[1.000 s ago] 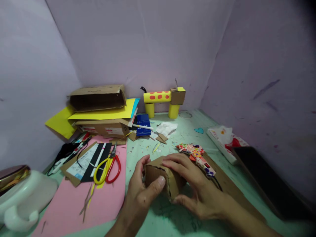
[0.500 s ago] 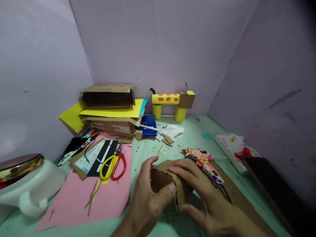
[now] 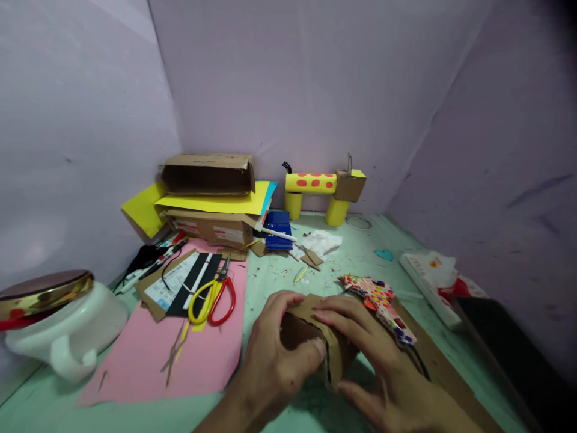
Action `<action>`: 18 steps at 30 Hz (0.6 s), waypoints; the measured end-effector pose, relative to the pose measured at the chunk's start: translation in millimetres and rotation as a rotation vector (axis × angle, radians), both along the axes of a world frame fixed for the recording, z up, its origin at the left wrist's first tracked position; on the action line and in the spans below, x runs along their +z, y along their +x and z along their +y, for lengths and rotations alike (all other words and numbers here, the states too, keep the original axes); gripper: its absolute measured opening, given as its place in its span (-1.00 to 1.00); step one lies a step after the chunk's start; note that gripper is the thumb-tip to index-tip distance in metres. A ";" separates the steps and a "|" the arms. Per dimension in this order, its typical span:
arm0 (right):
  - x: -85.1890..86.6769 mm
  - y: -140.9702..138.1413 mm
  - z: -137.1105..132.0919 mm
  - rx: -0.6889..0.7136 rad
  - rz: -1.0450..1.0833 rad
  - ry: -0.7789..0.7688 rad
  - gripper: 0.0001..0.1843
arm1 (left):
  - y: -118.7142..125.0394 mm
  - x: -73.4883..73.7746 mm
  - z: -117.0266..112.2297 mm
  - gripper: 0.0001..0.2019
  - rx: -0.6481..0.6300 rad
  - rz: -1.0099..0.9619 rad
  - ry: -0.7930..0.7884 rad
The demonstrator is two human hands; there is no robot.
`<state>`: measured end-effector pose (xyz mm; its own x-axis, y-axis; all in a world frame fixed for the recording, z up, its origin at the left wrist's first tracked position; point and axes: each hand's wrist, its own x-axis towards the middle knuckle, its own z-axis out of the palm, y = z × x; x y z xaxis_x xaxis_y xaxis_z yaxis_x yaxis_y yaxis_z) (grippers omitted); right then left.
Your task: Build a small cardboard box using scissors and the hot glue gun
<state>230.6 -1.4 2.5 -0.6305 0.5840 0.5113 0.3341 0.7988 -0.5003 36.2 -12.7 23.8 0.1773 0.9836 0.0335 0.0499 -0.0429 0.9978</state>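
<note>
Beside pink paper (image 3: 210,364), left hand (image 3: 280,361) and right hand (image 3: 383,355) hold a cardboard box (image 3: 334,350) by its edges.

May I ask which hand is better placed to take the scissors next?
Probably the left hand: it is nearer the scissors on the pink paper, while the right hand is farther across. Both hold the cardboard piece.

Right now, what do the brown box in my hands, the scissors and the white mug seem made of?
Brown box: matte cardboard, by its thick, layered edge. Scissors: metal blades, by their dull grey look; smooth red and yellow handles, likely plastic. White mug: smooth with a soft sheen, perhaps ceramic, though plastic is possible.
</note>
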 end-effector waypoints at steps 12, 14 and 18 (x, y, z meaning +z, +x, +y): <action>1.8 -6.0 -3.1 -0.025 0.013 0.104 -0.24 | 6.3 -5.1 -5.3 -0.57 0.122 0.096 0.036; 1.5 -6.2 -3.4 -0.025 0.015 0.124 -0.22 | 7.3 -5.5 -5.9 -0.56 0.128 0.073 0.013; 0.0 -5.4 -2.9 -0.027 0.024 0.118 -0.22 | 6.3 -5.2 -1.9 -0.58 0.155 0.036 -0.037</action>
<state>225.2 -4.3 2.5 -0.6021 0.5356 0.5921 0.3453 0.8434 -0.4117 42.4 -14.6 18.5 0.0233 0.9997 -0.0070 0.0889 0.0049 0.9960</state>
